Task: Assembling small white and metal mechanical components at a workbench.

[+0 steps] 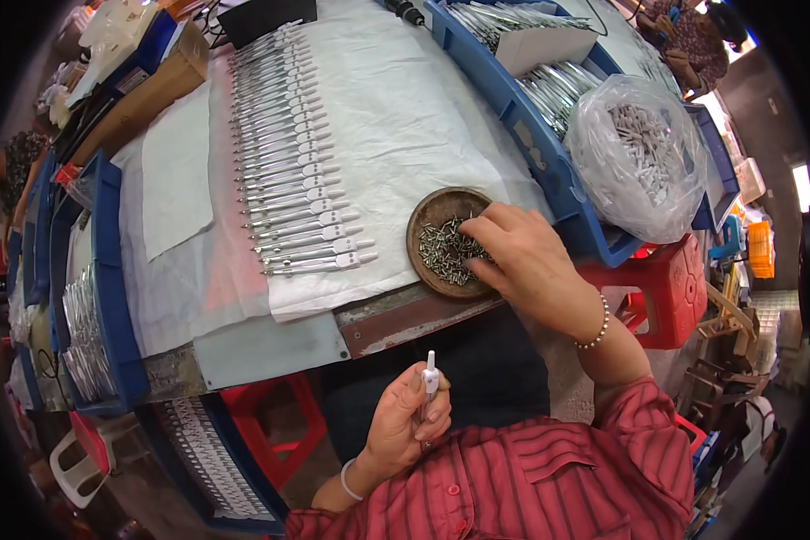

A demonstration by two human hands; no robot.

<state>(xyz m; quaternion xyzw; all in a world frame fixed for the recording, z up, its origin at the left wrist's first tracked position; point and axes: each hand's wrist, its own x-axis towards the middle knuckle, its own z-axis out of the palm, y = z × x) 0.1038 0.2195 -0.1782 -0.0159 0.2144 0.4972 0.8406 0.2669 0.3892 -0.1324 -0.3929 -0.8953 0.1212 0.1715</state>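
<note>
My left hand [407,412] is closed around a drawing compass [430,380] below the table edge, its white plastic head and short handle pointing up; the fingers hide the rest. My right hand [524,261] reaches into a round brown bowl [416,250] of small metal screws [447,252]. Its thumb and forefinger are spread apart at the screws, and I make out nothing gripped between them. Left of the bowl, a long row of compasses [301,198] lies side by side on white cloth, silver legs to the left and white heads to the right.
At the right, a blue crate [549,184] holds metal compass parts, with a clear bag [639,153] of white plastic pieces on it. Another blue crate [121,297] stands at the left. Red stools [661,297] are below. A co-worker [693,40] sits at the far right.
</note>
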